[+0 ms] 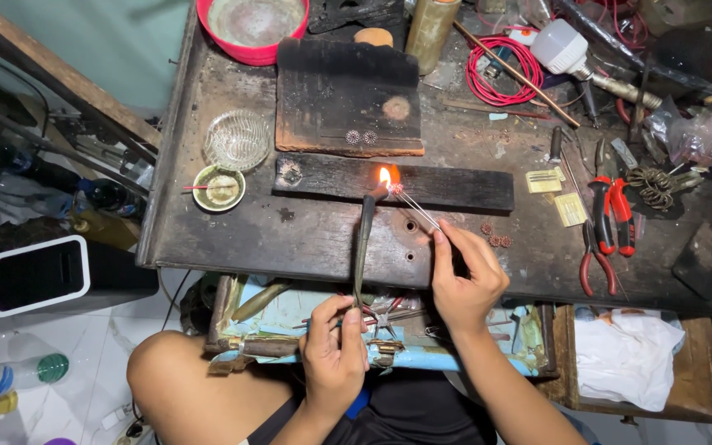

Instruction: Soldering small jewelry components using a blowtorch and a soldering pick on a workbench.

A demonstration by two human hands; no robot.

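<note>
My left hand (335, 350) grips a thin dark torch (363, 239) that reaches up over the workbench; a small flame (385, 175) burns at its tip. My right hand (465, 276) pinches metal tweezers (416, 208) whose tips hold a tiny round piece (396, 189) right in the flame. The flame and piece hover over a long charred wooden block (455, 185). Two small round filigree pieces (361, 138) lie on a bigger burnt board (348, 95) behind it.
A small glass bowl (237, 138) and a little dish (218, 188) sit at the left, a red basin (253, 29) behind. Red-handled pliers (607, 218), red wire coil (504, 70) and wire scraps lie at the right. An open drawer (372, 334) holds tools.
</note>
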